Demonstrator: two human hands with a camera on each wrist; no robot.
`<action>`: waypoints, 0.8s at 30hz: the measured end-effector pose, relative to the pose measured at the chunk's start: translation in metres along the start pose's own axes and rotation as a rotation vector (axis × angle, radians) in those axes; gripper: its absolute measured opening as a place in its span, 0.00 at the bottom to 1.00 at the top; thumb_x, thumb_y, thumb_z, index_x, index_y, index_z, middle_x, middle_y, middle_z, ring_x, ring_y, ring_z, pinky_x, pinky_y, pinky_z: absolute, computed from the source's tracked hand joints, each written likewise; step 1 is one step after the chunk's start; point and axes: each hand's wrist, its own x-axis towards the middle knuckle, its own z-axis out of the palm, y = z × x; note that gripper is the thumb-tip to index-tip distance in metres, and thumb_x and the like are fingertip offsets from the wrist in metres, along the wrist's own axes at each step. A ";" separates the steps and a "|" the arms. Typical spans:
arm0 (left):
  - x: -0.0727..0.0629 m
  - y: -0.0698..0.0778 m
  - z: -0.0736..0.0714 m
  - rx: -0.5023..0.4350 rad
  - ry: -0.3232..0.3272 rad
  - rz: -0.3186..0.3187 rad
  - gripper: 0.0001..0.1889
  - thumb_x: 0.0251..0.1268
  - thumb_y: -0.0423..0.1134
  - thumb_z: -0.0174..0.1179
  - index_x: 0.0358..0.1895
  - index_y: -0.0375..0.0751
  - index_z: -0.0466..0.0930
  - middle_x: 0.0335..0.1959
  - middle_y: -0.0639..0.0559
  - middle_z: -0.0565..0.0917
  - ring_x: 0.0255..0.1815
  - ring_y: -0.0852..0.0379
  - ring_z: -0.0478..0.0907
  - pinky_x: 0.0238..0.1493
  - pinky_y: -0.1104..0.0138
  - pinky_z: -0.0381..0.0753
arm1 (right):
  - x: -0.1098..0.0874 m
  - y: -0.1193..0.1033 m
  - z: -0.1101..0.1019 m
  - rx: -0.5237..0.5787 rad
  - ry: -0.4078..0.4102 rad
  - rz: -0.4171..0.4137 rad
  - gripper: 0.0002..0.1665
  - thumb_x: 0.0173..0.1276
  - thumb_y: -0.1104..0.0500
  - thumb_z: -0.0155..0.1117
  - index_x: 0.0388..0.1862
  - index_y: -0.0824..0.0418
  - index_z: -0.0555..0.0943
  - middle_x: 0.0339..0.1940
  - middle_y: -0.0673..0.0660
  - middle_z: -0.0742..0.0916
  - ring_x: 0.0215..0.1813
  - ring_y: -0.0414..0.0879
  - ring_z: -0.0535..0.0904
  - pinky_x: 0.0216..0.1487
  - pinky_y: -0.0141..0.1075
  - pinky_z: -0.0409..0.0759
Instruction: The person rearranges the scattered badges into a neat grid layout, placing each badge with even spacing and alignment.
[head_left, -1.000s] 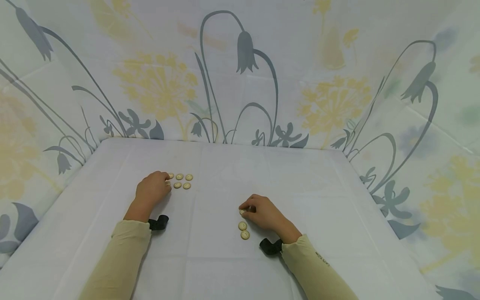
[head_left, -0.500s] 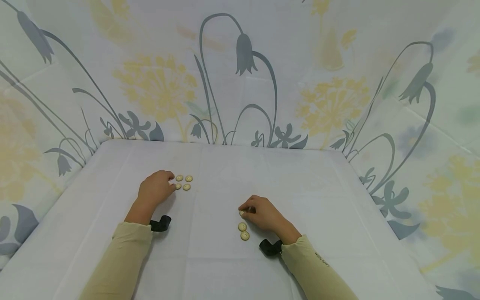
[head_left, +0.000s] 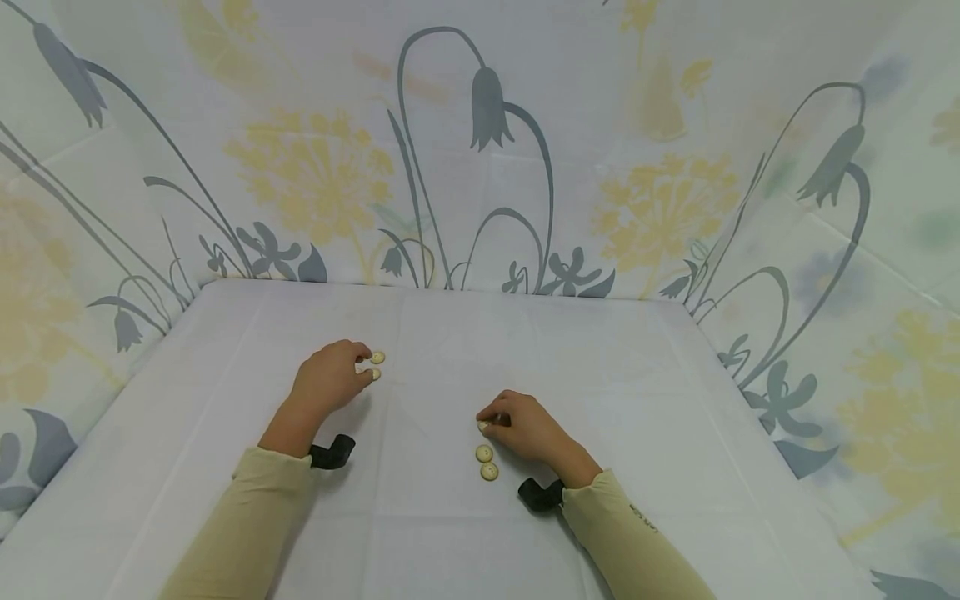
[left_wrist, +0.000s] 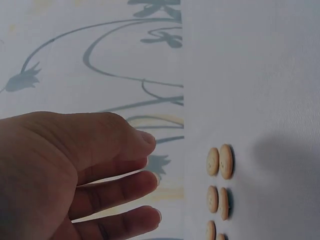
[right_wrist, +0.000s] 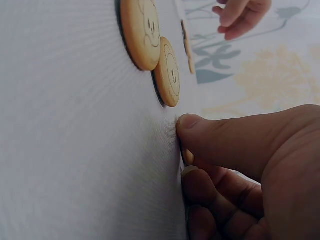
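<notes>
My left hand hovers over several small round cookies on the left of the table, hiding some in the head view. In the left wrist view, its thumb and fingers are spread with nothing between them, and the cookies lie in two rows beyond the fingertips. My right hand is low at the tabletop, its thumb and fingers pinching another cookie. Close by, two more cookies lie touching each other; the right wrist view shows an animal face printed on each tan cookie.
A white cloth with fold creases covers the table. Hanging fabric printed with grey and yellow flowers stands along its back and sides. A black wrist piece sits at the left cuff, and a similar black piece at the right.
My left hand has shifted to the right above the rows of cookies, covering more of them in the head view. The right hand has stayed at its cookie.
</notes>
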 end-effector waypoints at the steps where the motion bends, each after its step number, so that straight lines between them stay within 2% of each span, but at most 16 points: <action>1: 0.000 0.002 0.001 -0.006 0.000 0.008 0.20 0.66 0.42 0.58 0.58 0.37 0.78 0.55 0.40 0.81 0.52 0.43 0.79 0.47 0.51 0.79 | 0.000 0.000 0.000 0.002 -0.001 -0.001 0.11 0.67 0.56 0.64 0.46 0.52 0.86 0.41 0.45 0.82 0.38 0.37 0.73 0.39 0.32 0.73; 11: -0.002 0.017 0.014 0.001 -0.014 0.076 0.18 0.65 0.42 0.58 0.56 0.40 0.80 0.52 0.43 0.82 0.50 0.46 0.80 0.45 0.53 0.79 | 0.001 0.000 0.000 -0.004 -0.011 0.015 0.11 0.67 0.55 0.65 0.47 0.52 0.86 0.43 0.45 0.83 0.39 0.37 0.75 0.41 0.33 0.74; 24: -0.006 0.035 0.023 -0.037 -0.062 0.123 0.17 0.63 0.42 0.60 0.54 0.41 0.81 0.49 0.47 0.84 0.50 0.48 0.80 0.47 0.55 0.79 | 0.001 0.001 -0.001 -0.007 -0.012 0.002 0.11 0.67 0.55 0.64 0.47 0.52 0.86 0.43 0.46 0.83 0.39 0.37 0.74 0.41 0.32 0.74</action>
